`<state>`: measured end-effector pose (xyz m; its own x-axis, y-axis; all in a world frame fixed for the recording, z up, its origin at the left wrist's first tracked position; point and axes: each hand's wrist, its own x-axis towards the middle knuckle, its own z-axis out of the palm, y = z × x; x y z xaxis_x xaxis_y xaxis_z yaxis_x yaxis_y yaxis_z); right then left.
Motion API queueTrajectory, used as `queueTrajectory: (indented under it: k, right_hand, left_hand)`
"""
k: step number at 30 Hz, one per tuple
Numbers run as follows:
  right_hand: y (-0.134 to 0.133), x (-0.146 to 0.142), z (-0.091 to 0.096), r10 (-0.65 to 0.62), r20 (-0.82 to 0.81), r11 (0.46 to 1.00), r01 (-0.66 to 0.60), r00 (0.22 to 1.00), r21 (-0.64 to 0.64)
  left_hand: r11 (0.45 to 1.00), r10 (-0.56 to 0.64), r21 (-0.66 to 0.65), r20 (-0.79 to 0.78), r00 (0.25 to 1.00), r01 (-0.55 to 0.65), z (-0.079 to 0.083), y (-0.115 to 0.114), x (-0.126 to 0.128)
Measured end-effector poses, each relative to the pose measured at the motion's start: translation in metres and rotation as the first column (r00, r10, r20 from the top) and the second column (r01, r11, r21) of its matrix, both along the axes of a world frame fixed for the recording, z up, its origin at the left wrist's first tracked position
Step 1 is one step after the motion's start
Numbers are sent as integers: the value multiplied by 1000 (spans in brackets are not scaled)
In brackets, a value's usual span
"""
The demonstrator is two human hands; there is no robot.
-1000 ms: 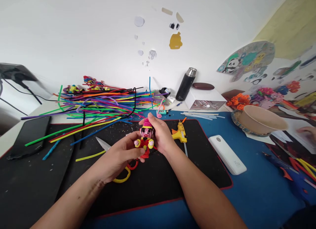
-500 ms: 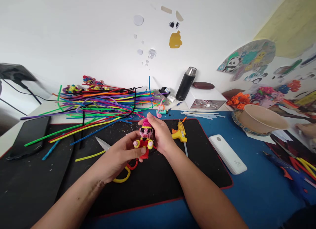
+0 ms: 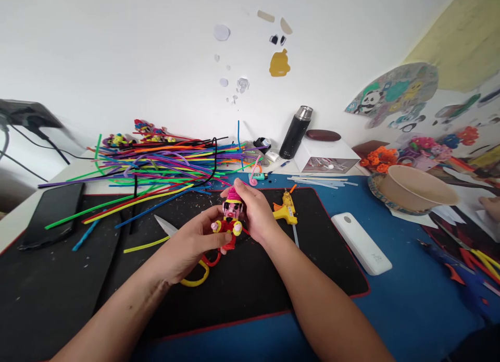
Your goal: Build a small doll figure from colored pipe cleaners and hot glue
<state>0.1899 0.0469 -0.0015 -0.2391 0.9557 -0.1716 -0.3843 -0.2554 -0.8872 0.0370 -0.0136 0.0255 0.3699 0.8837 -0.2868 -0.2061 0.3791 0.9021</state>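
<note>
Between my two hands is a small pipe-cleaner doll [image 3: 230, 213] with a pink hat, a yellow band, a pale pink face with black eyes, yellow cuffs and a red body. My left hand [image 3: 197, 242] is closed on its lower body, the thumb across the front. My right hand [image 3: 255, 211] grips the head and hat from the right side, thumb near the top. Partly under my left hand lie scissors [image 3: 194, 281] with yellow and red handles. Right of my right hand, a yellow glue gun [image 3: 287, 208] lies on the black mat [image 3: 250, 294].
A heap of colourful pipe cleaners [image 3: 167, 159] spreads across the back left. A phone [image 3: 52, 216] lies at left. Behind are a black thermos [image 3: 296, 133] and a white box [image 3: 326, 156]. To the right are a white power bank [image 3: 361, 243], a bowl [image 3: 420, 185] and another person's hand [image 3: 490, 208].
The view has shifted slightly, so everything sits a little further right. Both hands keep nearly the same hold on the doll.
</note>
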Motion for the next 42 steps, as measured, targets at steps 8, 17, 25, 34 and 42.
queueTrajectory:
  k: [8, 17, 25, 34, 42]
  right_hand:
    - [2, 0, -3, -17, 9, 1000, 17, 1000, 3]
    - [4, 0, -6, -75, 15, 997, 75, 997, 22]
    - [6, -1, -12, -77, 6, 997, 77, 997, -2]
    - [5, -1, -13, -77, -12, 997, 77, 997, -16]
    - [6, -1, -15, -88, -19, 995, 87, 996, -50]
  left_hand:
    - [1000, 7, -2, 39, 999, -7, -3, 2, 0]
    - [999, -15, -39, 140, 990, 21, -9, 4, -1]
    - [998, -32, -57, 156, 987, 41, -9, 3, -1]
    - [998, -40, -51, 136, 990, 47, -8, 4, 0]
    - [997, -35, -64, 145, 989, 45, -12, 5, -2]
